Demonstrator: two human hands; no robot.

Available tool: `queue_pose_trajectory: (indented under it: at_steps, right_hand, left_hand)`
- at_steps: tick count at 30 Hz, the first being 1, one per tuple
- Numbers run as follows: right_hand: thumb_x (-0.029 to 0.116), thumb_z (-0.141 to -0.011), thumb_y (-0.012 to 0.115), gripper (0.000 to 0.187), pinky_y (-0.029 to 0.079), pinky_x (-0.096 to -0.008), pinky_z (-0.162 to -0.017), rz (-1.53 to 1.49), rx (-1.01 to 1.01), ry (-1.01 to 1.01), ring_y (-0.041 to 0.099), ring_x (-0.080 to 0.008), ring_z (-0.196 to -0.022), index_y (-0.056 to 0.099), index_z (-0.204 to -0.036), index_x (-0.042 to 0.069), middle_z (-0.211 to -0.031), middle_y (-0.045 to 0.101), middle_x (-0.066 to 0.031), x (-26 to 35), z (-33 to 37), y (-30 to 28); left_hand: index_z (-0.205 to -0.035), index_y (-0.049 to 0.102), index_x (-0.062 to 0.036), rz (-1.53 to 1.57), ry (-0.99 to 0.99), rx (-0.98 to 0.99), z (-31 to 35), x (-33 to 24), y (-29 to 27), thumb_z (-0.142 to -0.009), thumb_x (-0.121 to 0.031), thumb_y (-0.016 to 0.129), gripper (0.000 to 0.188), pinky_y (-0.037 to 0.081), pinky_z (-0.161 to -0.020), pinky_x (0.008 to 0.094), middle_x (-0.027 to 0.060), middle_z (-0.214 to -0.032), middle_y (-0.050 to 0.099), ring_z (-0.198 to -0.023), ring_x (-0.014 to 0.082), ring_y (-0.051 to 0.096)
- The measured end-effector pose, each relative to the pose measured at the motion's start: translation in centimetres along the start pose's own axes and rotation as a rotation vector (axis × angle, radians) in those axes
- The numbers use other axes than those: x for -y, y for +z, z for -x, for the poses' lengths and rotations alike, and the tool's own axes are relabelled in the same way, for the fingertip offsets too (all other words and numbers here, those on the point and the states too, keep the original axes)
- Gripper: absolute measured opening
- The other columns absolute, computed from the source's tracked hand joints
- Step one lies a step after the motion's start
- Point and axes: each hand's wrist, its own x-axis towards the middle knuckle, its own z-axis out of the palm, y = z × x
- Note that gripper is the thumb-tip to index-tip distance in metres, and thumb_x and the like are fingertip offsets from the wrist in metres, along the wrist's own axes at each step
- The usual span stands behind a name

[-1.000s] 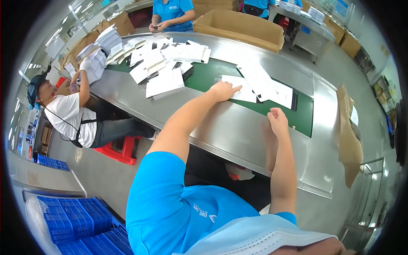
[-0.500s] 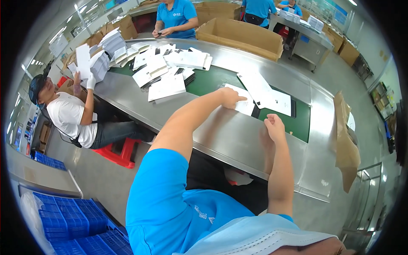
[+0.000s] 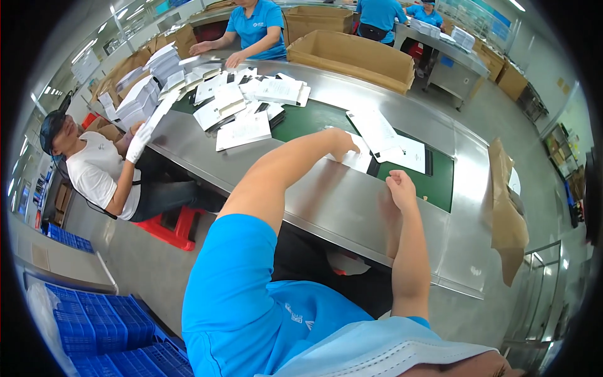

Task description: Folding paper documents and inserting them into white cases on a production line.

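My left hand point(image 3: 343, 144) reaches across the steel edge to a flat white box point(image 3: 356, 161) on the green belt. Its bent fingers are closed at the box, partly hiding it. Beside that box lie two more flat white ones: an upper white box point(image 3: 372, 129) overlaps a lower white box point(image 3: 405, 154) with a dark side. Over the near edge of the belt, my right hand point(image 3: 401, 187) is raised with its fingers curled in; what they hold, if anything, is hidden. It is apart from the boxes.
A heap of white boxes point(image 3: 242, 103) lies farther left on the belt. At the left a seated person point(image 3: 100, 157) handles a white piece; another person point(image 3: 257, 31) stands across the table. Large cartons point(image 3: 355, 60), a brown paper sheet point(image 3: 505, 217) and blue crates point(image 3: 100, 320) surround the steel table.
My left hand's fingers have bent downward at the white box. The right hand is nearly still. The seated person has lowered the white piece, and the person across the table reaches toward the heap.
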Motion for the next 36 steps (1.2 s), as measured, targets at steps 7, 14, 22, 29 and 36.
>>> queue_pose_trajectory:
  at_steps: [7,14,22,29,36]
  right_hand:
    - [0.023,-0.09,0.071,0.035,0.054,-0.0368,-0.09,0.022,0.026,0.0,0.067,-0.0254,-0.101,0.066,-0.117,0.002,-0.113,0.068,-0.0145,1.2,0.1,0.0]
    - [0.023,-0.09,0.071,0.035,0.053,-0.0379,-0.09,0.025,0.008,-0.027,0.067,-0.027,-0.101,0.066,-0.117,0.002,-0.113,0.068,-0.0144,0.4,0.8,-0.1]
    - [0.028,-0.09,0.069,0.037,0.053,-0.0387,-0.091,0.164,0.015,-0.101,0.068,-0.0308,-0.105,0.067,-0.117,0.003,-0.113,0.069,-0.0171,0.3,0.1,0.3]
    - [0.026,-0.088,0.071,0.033,0.052,-0.0403,-0.092,0.132,-0.012,-0.071,0.066,-0.029,-0.104,0.068,-0.114,0.006,-0.111,0.069,-0.013,0.3,0.0,0.6]
    - [0.026,-0.09,0.07,0.033,0.052,-0.0383,-0.091,0.149,0.003,-0.073,0.065,-0.0258,-0.102,0.067,-0.116,0.005,-0.11,0.068,-0.0119,0.3,0.6,0.2]
  left_hand:
    - [-0.155,0.04,-0.0327,0.059,-0.009,0.014,-1.6,1.3,0.8,-0.071,-0.03,0.082,0.093,0.053,-0.095,0.0451,0.01,-0.128,0.068,-0.117,0.0328,0.065]
    - [-0.154,0.039,-0.0278,0.14,-0.044,-0.019,-2.1,0.6,1.3,-0.063,-0.031,0.086,0.102,0.052,-0.094,0.0459,0.0171,-0.122,0.063,-0.116,0.0358,0.063]
    - [-0.151,0.044,-0.0297,0.086,0.08,-0.104,-0.6,-0.7,1.7,-0.064,-0.02,0.083,0.096,0.055,-0.088,0.0499,0.018,-0.107,0.071,-0.101,0.0398,0.069]
    - [-0.155,0.04,-0.0229,0.168,-0.018,-0.15,1.9,-0.8,1.3,-0.08,-0.009,0.065,0.081,0.051,-0.098,0.0464,0.0185,-0.124,0.066,-0.116,0.0378,0.063]
    - [-0.154,0.041,-0.0207,0.103,-0.044,-0.12,-0.3,0.6,2.5,-0.08,-0.017,0.073,0.082,0.047,-0.106,0.0463,0.0184,-0.138,0.056,-0.129,0.0372,0.054]
